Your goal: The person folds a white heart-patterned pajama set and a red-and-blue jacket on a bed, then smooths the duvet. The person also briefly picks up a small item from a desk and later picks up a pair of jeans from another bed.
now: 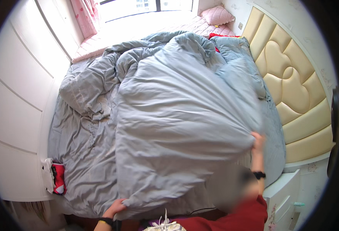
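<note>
A grey duvet (169,115) is stretched taut between my two hands over the bed. At its lower left corner, my left hand (118,206) grips the fabric close to the bed's near edge. My right hand (257,141) holds another part of the duvet's edge, off to the right on the headboard side. The far part of the duvet lies bunched in thick folds. Under it a wrinkled grey bed sheet (82,161) shows at the left. A blurred patch hides part of the area beside my right forearm.
A padded cream headboard (298,92) stands at the right, with grey-blue pillows (233,47) before it. White wardrobe doors (13,112) line the left. Red and white cloth items (59,177) lie at the bed's left edge. A white nightstand (283,193) stands lower right; a pink cushion (217,16) sits far back.
</note>
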The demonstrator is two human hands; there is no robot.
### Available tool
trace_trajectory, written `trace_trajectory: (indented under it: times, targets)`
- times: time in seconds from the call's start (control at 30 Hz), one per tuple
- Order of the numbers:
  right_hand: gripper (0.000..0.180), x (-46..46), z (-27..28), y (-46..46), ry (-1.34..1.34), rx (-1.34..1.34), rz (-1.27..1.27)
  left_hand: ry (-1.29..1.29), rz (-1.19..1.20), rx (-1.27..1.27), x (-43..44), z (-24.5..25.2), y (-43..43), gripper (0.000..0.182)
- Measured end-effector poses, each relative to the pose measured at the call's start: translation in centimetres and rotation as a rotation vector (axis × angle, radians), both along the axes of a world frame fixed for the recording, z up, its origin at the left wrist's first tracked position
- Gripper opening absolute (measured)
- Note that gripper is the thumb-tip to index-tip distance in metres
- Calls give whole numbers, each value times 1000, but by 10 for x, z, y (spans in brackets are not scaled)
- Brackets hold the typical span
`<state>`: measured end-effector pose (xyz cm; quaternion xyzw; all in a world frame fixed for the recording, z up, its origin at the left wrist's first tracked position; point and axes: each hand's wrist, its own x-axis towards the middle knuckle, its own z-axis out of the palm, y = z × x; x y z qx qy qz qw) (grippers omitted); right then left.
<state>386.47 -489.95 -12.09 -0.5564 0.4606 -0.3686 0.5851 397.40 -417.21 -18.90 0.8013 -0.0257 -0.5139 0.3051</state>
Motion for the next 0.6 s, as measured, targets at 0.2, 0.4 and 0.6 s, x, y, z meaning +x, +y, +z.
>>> trace_trajectory:
  times: [0.2, 0.4, 0.6]
  targets:
    - [51, -288, 63, 23, -74, 59, -283, -197, -720, -80, -53, -41, -58, 39]
    - [70, -287, -5, 96, -97, 57, -317, -150, -464, -32, -47, -17, -18, 35]
    - [56, -248, -66, 15, 6, 357, -468, -275, -95, 45, -41, 13, 55, 32]
